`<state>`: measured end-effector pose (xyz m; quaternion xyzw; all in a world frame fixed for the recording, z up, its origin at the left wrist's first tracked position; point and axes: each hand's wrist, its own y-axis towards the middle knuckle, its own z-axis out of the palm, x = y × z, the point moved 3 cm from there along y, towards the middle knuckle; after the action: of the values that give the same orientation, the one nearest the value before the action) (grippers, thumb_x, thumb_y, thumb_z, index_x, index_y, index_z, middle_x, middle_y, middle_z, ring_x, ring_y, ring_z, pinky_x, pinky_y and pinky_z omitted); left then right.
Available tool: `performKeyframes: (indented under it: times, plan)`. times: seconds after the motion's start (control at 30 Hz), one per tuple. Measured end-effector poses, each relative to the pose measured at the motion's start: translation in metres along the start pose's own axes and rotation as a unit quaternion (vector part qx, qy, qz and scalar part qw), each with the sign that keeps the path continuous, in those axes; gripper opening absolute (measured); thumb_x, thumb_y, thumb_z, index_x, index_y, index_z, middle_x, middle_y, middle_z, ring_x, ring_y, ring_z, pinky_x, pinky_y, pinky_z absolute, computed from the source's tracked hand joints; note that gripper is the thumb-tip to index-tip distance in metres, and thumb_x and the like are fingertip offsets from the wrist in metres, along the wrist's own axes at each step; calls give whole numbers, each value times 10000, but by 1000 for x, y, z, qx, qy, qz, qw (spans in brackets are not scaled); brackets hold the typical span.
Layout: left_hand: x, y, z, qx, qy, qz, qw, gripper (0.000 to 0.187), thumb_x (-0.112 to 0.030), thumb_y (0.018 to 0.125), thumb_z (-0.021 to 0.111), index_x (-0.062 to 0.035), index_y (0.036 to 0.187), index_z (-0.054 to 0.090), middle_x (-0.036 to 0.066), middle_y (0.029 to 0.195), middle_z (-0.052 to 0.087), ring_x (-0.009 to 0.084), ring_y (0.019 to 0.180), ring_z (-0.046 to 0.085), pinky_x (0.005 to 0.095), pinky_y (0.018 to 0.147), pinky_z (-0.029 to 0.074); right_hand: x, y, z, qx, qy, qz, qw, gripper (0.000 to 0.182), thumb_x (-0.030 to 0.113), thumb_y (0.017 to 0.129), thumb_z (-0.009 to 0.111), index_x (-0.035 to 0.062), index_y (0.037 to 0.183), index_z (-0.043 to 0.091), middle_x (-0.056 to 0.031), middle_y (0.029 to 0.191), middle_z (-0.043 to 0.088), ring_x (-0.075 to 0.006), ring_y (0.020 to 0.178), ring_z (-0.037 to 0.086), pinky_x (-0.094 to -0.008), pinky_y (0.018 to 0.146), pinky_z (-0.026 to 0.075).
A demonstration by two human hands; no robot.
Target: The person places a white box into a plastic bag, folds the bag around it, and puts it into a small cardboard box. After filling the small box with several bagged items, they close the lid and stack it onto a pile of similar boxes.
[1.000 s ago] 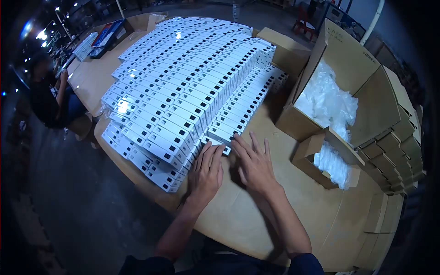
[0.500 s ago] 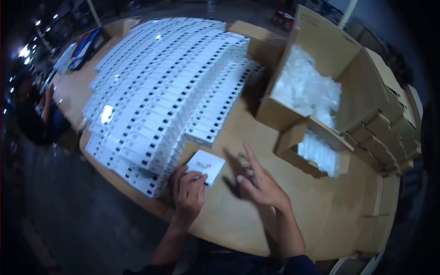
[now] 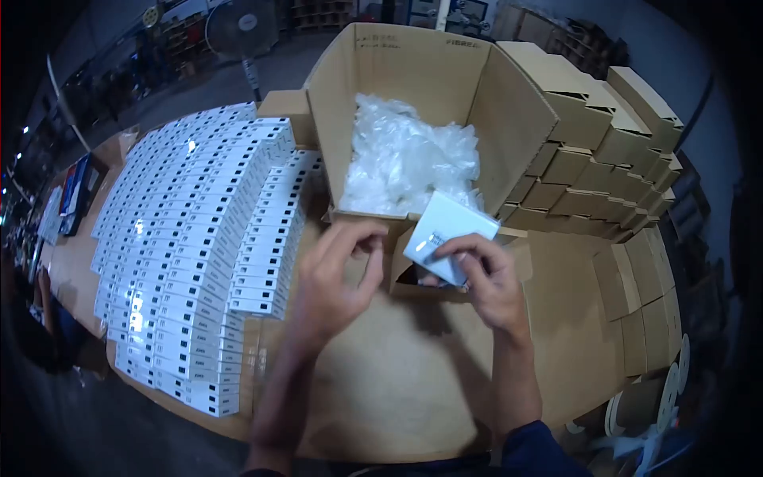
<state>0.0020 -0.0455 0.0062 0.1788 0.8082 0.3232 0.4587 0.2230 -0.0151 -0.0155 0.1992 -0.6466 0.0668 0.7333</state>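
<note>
A flat white box (image 3: 455,232) with small print on its face is tilted in my right hand (image 3: 494,286), the thumb and fingers pinching its lower right part. It hangs over the small open carton (image 3: 429,296) and hides most of that carton's inside. My left hand (image 3: 338,274) is raised to the left of the box, apart from it. Its fingers are curled, with a gap between thumb and forefinger and nothing held. Farther left, long stacked rows of similar white boxes (image 3: 187,246) with dark square marks cover that side of the table.
A tall open carton (image 3: 417,67) holding clear plastic bags (image 3: 413,155) stands behind the small one. Brown cartons (image 3: 588,179) are stacked at the back right. A fan (image 3: 242,28) stands beyond the table (image 3: 381,389). Another person (image 3: 52,310) is at the far left.
The view has turned right. My right hand, empty before, now holds the white box, lifted from the table to over the small carton. My left hand has let go of it.
</note>
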Motion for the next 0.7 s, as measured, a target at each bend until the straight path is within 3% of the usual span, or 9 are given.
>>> performKeyframes:
  times: [0.13, 0.2, 0.3, 0.4, 0.43, 0.53, 0.57, 0.67, 0.7]
  plan:
    - [57, 88, 70, 74, 57, 106, 990, 253, -125, 850, 816, -2, 1032, 691, 138, 960, 698, 306, 856, 697, 388, 793, 558, 36, 39, -35, -151, -219, -106, 958, 232, 14, 1003, 544, 6, 1111, 749, -76, 1008, 626, -98, 792, 596, -282, 784, 601]
    - [66, 119, 104, 33, 123, 196, 972, 287, -189, 862, 806, -18, 1065, 696, 142, 992, 697, 333, 904, 696, 437, 840, 557, 39, 58, -47, -167, -250, -113, 947, 247, 46, 956, 615, 77, 1152, 762, -96, 984, 620, -132, 742, 575, -286, 753, 554]
    - [106, 151, 144, 118, 216, 240, 939, 266, -221, 884, 771, -6, 1035, 731, 165, 970, 728, 356, 886, 707, 474, 853, 558, 36, 86, -57, -188, -323, -133, 918, 298, 104, 904, 680, 151, 1185, 766, -142, 1045, 635, -206, 805, 616, -319, 753, 527]
    - [129, 180, 154, 218, 193, 43, 956, 248, -217, 898, 740, 4, 1005, 769, 183, 908, 754, 365, 829, 722, 474, 844, 564, 25, 107, -66, -187, -313, -151, 919, 310, 117, 896, 682, 149, 1193, 765, -168, 1134, 656, -278, 955, 663, -361, 846, 537]
    - [133, 186, 149, 159, 157, 77, 972, 238, -209, 936, 707, 10, 986, 787, 191, 850, 762, 325, 757, 738, 446, 810, 571, 25, 110, -68, -188, -343, -129, 911, 332, 134, 887, 690, 151, 1211, 760, -201, 1192, 657, -340, 1105, 657, -405, 951, 527]
    - [133, 200, 127, 78, 27, 7, 997, 206, -183, 953, 669, -20, 988, 791, 243, 916, 744, 413, 872, 731, 471, 797, 567, 17, 125, -75, -200, -344, -127, 908, 374, 179, 880, 711, 142, 1250, 744, -224, 1214, 647, -360, 1146, 646, -424, 1004, 513]
    - [130, 201, 117, 90, 31, -71, 993, 262, -233, 1019, 637, -24, 1064, 788, 139, 874, 769, 176, 789, 733, 343, 731, 552, 16, 130, -76, -207, -344, -120, 908, 404, 220, 877, 733, 126, 1269, 735, -235, 1226, 641, -362, 1156, 644, -428, 1011, 512]
    - [130, 197, 98, 9, -61, -128, 990, 281, -256, 1035, 625, -33, 1091, 786, 75, 926, 766, 127, 818, 675, 312, 733, 525, 16, 142, -75, -236, -354, -103, 899, 534, 346, 862, 793, 63, 1306, 708, -263, 1259, 628, -359, 1169, 643, -442, 1019, 511]
    - [122, 192, 92, -6, -63, -90, 994, 289, -260, 1052, 611, -35, 1119, 781, 39, 974, 755, 96, 846, 618, 274, 750, 493, 10, 145, -76, -224, -322, -102, 914, 637, 411, 833, 822, 33, 1328, 687, -268, 1274, 626, -350, 1164, 645, -441, 1018, 511]
